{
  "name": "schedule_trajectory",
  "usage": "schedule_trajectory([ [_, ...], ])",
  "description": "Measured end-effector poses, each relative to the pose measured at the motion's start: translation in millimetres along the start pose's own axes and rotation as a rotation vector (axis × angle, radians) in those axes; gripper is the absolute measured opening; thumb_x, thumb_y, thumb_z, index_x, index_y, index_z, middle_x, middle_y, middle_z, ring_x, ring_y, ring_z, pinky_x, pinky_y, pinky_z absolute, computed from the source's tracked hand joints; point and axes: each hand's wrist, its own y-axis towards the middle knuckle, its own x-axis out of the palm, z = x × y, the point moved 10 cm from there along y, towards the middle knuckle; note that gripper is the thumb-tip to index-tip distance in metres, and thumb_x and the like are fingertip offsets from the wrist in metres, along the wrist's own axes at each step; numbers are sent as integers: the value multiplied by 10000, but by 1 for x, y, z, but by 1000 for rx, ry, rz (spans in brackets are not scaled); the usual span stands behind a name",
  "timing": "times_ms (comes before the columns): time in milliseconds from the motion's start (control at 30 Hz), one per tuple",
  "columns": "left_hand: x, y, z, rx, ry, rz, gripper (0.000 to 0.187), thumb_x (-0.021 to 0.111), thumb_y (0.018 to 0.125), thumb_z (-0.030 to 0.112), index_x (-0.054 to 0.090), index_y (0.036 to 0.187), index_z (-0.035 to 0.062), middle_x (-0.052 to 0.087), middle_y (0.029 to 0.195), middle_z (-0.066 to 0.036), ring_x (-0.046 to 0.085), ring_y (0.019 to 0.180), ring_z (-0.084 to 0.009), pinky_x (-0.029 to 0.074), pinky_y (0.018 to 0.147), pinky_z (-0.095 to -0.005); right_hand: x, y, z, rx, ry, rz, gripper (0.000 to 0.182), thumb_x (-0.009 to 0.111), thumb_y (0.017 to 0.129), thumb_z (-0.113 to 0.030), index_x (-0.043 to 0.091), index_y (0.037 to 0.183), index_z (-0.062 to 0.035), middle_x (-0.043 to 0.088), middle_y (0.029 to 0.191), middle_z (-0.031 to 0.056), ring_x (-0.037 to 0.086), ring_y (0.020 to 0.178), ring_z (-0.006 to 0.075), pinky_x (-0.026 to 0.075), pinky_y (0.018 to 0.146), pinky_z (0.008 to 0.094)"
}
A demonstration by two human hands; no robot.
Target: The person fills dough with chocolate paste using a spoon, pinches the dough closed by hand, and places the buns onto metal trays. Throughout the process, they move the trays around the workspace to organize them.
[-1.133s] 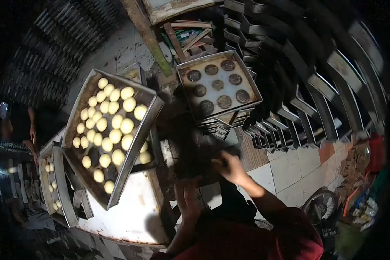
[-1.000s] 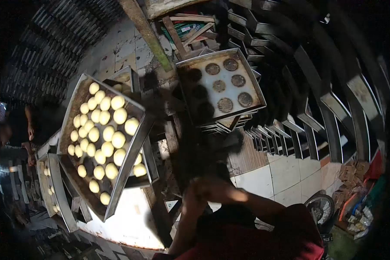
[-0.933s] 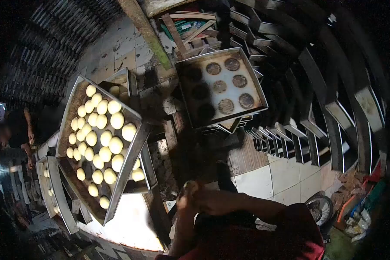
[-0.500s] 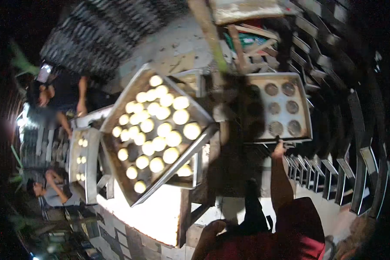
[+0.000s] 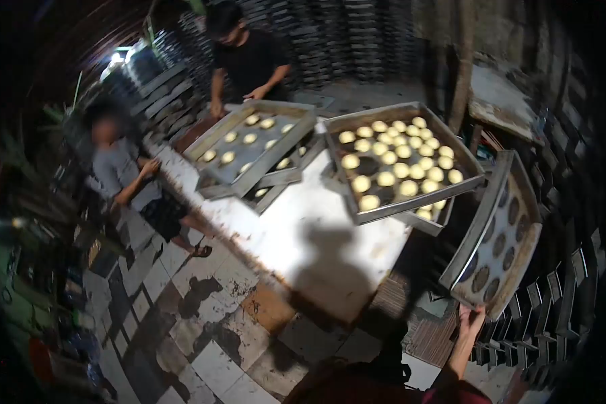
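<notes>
My right hand (image 5: 471, 319) grips the near edge of a shallow metal baking tray (image 5: 498, 242). The tray is tilted, and round dark marks show on its pale bottom; no dough balls lie in it. Left of it, a tray (image 5: 421, 202) full of pale round dough balls (image 5: 402, 170) rests crosswise on another tray. At the bottom edge, a dim shape that may be my left hand (image 5: 324, 374) lies in shadow, its fingers not readable.
A white-topped table (image 5: 283, 232) carries another stack of trays (image 5: 249, 178) with spaced dough balls. One person (image 5: 249, 64) stands behind it, another (image 5: 131, 168) at its left side. Stacked trays (image 5: 552, 303) line the right. A wooden post (image 5: 463, 64) rises behind.
My view has swung left and levelled out, bringing the table and both people further into sight. The tray in my right hand now appears steeply tilted, lower at the right.
</notes>
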Motion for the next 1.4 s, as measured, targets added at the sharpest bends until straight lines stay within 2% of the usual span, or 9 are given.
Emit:
schedule_trajectory([
  [167, -83, -33, -51, 53, -468, -189, 368, 537, 895, 297, 567, 1116, 4, 599, 1074, -89, 542, 1025, -169, 408, 888, -281, 2, -118, 34, -88, -16, 98, 289, 538, 815, -203, 488, 1045, -36, 554, 945, 74, 544, 722, 163, 495, 564, 310],
  [333, -194, -76, 56, 768, 217, 187, 251, 526, 909, 166, 589, 1078, -9, 614, 984, -36, 555, 903, -95, 437, 801, -259, 193, -206, 50, -249, -307, -210, 213, 551, 830, -230, 531, 938, -48, 550, 881, 52, 540, 636, 129, 470, 485, 242],
  [433, -244, -32, 42, 507, -415, 98, 264, 460, 936, 149, 558, 1099, -34, 591, 1077, -83, 560, 985, -160, 431, 866, -284, 275, -226, 83, -321, -251, -255, 299, 561, 832, -314, 529, 1001, -70, 556, 945, 57, 544, 851, 179, 484, 696, 337],
  [667, -381, -70, 68, 552, -362, 280, 262, 461, 935, 200, 586, 1060, 6, 607, 1028, -71, 566, 948, -150, 428, 850, -263, 480, -176, 218, -269, -433, -324, 562, 535, 852, -476, 456, 1234, -71, 500, 1141, 122, 490, 1052, 252, 443, 833, 391],
  [833, -513, -93, 55, 540, -97, 722, 272, 470, 928, 263, 621, 971, 40, 620, 922, -64, 567, 880, -151, 434, 782, -282, 596, -138, 390, -104, -253, -430, 282, 626, 819, -270, 577, 940, -19, 509, 646, 7, 500, 573, 131, 427, 530, 273],
  [1100, -600, -46, 81, 441, -613, 471, 307, 471, 883, 247, 626, 979, 0, 611, 895, -85, 565, 810, -171, 440, 738, -287, 642, -130, 515, -163, -610, -210, 369, 593, 843, -299, 538, 957, 48, 548, 836, 92, 555, 691, 167, 466, 598, 285],
  [1233, -658, -17, 86, 475, -461, 334, 375, 475, 861, 297, 618, 1029, -6, 619, 922, -93, 574, 851, -184, 443, 769, -295, 643, -212, 476, -1084, -1257, -69, 581, 580, 859, -386, 491, 1150, 109, 467, 1208, 269, 471, 1121, 347, 361, 955, 398],
  [1367, -709, 24, 69, 313, -538, 107, 353, 487, 872, 284, 605, 1031, -8, 621, 966, -96, 577, 897, -195, 440, 790, -314, 710, -305, 531, -986, -1317, -559, 568, 646, 795, -411, 521, 1167, -1, 409, 1283, 196, 411, 1184, 346, 270, 1023, 458],
  [1400, -724, 35, 61, 183, -531, 172, 343, 502, 876, 282, 597, 1039, -4, 615, 979, -92, 576, 900, -196, 440, 793, -317, 731, -334, 558, -1303, -1544, -660, 537, 669, 767, -405, 540, 1116, -18, 460, 1197, 171, 435, 1141, 337, 266, 1013, 479],
])
